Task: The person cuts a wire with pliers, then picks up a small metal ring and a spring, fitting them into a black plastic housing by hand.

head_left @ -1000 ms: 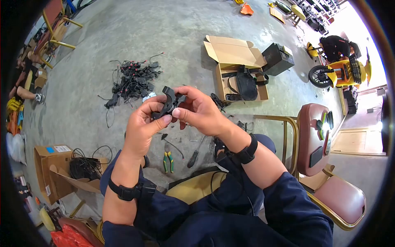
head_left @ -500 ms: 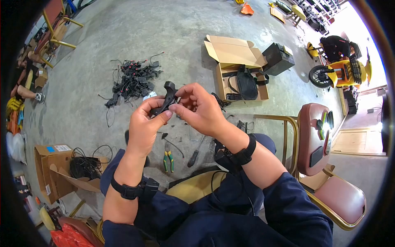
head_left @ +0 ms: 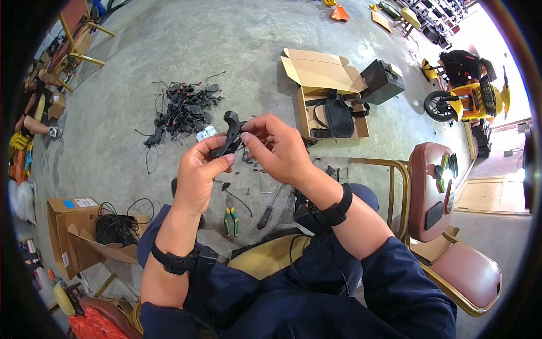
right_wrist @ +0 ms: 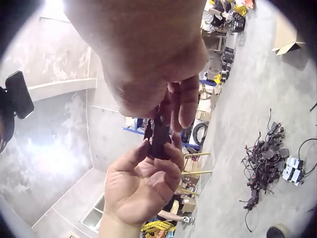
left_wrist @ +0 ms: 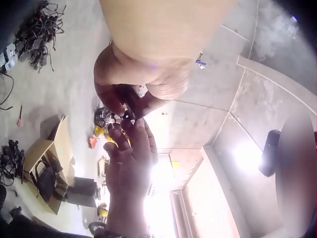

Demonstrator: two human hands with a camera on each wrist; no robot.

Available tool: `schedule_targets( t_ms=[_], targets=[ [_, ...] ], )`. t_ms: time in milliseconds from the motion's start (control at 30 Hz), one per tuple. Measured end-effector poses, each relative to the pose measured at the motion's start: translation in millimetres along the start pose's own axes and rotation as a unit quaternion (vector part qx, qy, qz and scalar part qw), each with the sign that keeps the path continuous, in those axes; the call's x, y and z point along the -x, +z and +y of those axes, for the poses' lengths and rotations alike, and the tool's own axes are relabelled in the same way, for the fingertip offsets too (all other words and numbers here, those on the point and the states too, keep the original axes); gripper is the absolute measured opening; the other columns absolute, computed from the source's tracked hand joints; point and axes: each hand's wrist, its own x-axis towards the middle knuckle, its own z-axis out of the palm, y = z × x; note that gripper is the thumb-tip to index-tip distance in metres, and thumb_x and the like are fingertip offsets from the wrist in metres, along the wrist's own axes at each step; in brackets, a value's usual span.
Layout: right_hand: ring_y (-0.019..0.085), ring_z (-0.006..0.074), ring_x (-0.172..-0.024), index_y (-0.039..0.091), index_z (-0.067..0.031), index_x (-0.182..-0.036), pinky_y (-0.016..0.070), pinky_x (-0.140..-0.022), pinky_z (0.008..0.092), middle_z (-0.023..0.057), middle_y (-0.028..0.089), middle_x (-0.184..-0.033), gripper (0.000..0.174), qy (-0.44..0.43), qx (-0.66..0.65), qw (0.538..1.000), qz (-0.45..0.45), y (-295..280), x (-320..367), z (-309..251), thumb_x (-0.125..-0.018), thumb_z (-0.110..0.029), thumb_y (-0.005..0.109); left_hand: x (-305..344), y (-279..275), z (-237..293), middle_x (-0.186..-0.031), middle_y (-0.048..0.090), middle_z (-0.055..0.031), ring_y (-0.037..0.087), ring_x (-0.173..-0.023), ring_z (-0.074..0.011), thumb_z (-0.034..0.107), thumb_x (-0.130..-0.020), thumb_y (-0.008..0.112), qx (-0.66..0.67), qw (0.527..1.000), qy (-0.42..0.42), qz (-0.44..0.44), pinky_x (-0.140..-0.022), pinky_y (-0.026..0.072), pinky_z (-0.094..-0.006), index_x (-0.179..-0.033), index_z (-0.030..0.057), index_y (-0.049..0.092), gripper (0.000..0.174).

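Note:
A black curved part (head_left: pixel 230 135), hook-shaped at its top end, is held up over the floor between the two hands. My left hand (head_left: pixel 195 172) grips its lower end between thumb and fingers. My right hand (head_left: pixel 276 148) has its thumb and bent fingertips pinched at the right side of the part. In the right wrist view the black part (right_wrist: pixel 159 141) spans the gap between both hands' fingertips. Fingers cover much of it in the left wrist view. Below the hands lie pliers (head_left: pixel 231 219) with green-and-yellow handles and a screwdriver (head_left: pixel 265 215).
A heap of black cabled parts (head_left: pixel 183 110) lies on the floor ahead, a small silver-white item (head_left: pixel 206 133) near it. An open carton (head_left: pixel 364 121) holds a black strapped pouch. Another carton (head_left: pixel 73 237) with coiled cable stands left. A brown chair (head_left: pixel 420 192) is at the right.
The black part has turned in the hands, from showing its open C-shaped side to a narrower edge. The right thumb has shifted up and away from the left thumb.

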Motion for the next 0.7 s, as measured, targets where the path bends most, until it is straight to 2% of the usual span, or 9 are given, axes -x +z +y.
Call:
schedule_targets(
  t_ms=[33, 100, 233, 433, 533, 600, 700],
  targets=[
    [0.060, 0.0139, -0.061, 0.055, 0.0001, -0.093, 0.0483, -0.055, 0.0265, 0.0091, 0.061, -0.074, 0.018, 0.000, 0.000, 1.000, 0.000, 0, 0, 0, -0.081, -0.009, 0.063, 0, -1, -1, -0.090, 0.059, -0.0044, 0.053, -0.075, -0.0076, -0.002, -0.073, 0.061, 0.005, 1.000, -0.006, 0.001, -0.065, 0.0439, -0.0214, -0.102, -0.0037, 0.057, 0.029],
    [0.055, 0.0058, -0.060, 0.053, -0.0008, -0.097, 0.0450, -0.051, 0.0205, 0.0061, 0.060, -0.075, 0.019, -0.045, 0.036, 0.998, -0.037, -2, 1, -2, -0.083, -0.009, 0.062, 0, -1, 0, -0.090, 0.059, -0.0042, 0.053, -0.075, -0.0080, -0.002, -0.073, 0.059, -0.001, 1.000, -0.010, 0.003, -0.065, 0.0441, -0.0218, -0.103, -0.0039, 0.057, 0.030],
    [0.054, 0.0058, -0.060, 0.053, -0.0011, -0.097, 0.0448, -0.052, 0.0208, 0.0064, 0.061, -0.076, 0.019, -0.058, 0.046, 0.997, -0.034, -2, 1, -5, -0.082, -0.008, 0.063, 0, -1, 0, -0.089, 0.059, -0.0034, 0.054, -0.076, -0.0092, -0.003, -0.073, 0.056, -0.035, 0.999, 0.001, 0.004, -0.067, 0.0448, -0.0227, -0.105, -0.0040, 0.056, 0.032],
    [0.058, 0.0103, -0.061, 0.053, -0.0013, -0.096, 0.0465, -0.052, 0.0227, 0.0069, 0.061, -0.077, 0.018, -0.070, 0.039, 0.996, -0.028, 1, 2, 0, -0.082, -0.008, 0.063, -2, -8, -6, -0.091, 0.059, -0.0039, 0.055, -0.077, -0.0094, -0.004, -0.073, 0.056, -0.017, 1.000, -0.016, -0.015, -0.070, 0.0456, -0.0230, -0.106, -0.0041, 0.056, 0.033],
    [0.061, 0.0132, -0.065, 0.053, -0.0012, -0.096, 0.0478, -0.053, 0.0239, 0.0088, 0.062, -0.081, 0.021, -0.112, 0.102, 0.988, -0.022, 0, 2, -2, -0.080, -0.007, 0.064, -1, -4, -3, -0.094, 0.060, -0.0050, 0.055, -0.079, -0.0097, -0.004, -0.074, 0.059, -0.002, 1.000, -0.010, -0.007, -0.071, 0.0464, -0.0231, -0.105, -0.0039, 0.057, 0.031],
    [0.063, 0.0242, -0.066, 0.053, -0.0025, -0.096, 0.0494, -0.058, 0.0316, 0.0130, 0.062, -0.084, 0.024, -0.122, 0.108, 0.987, 0.014, 4, 3, -3, -0.076, -0.009, 0.065, -1, -1, -2, -0.095, 0.060, -0.0055, 0.056, -0.080, -0.0101, -0.003, -0.074, 0.061, -0.003, 1.000, -0.001, 0.007, -0.072, 0.0469, -0.0231, -0.104, -0.0038, 0.058, 0.030],
    [0.063, 0.0230, -0.068, 0.049, -0.0012, -0.099, 0.0496, -0.059, 0.0313, 0.0140, 0.061, -0.087, 0.032, -0.103, 0.115, 0.988, 0.024, 9, 3, 1, -0.074, -0.009, 0.067, -2, 1, -2, -0.100, 0.058, -0.0069, 0.056, -0.083, -0.0111, -0.002, -0.075, 0.063, -0.009, 1.000, 0.011, 0.016, -0.074, 0.0477, -0.0233, -0.104, -0.0040, 0.059, 0.030]
  ],
)
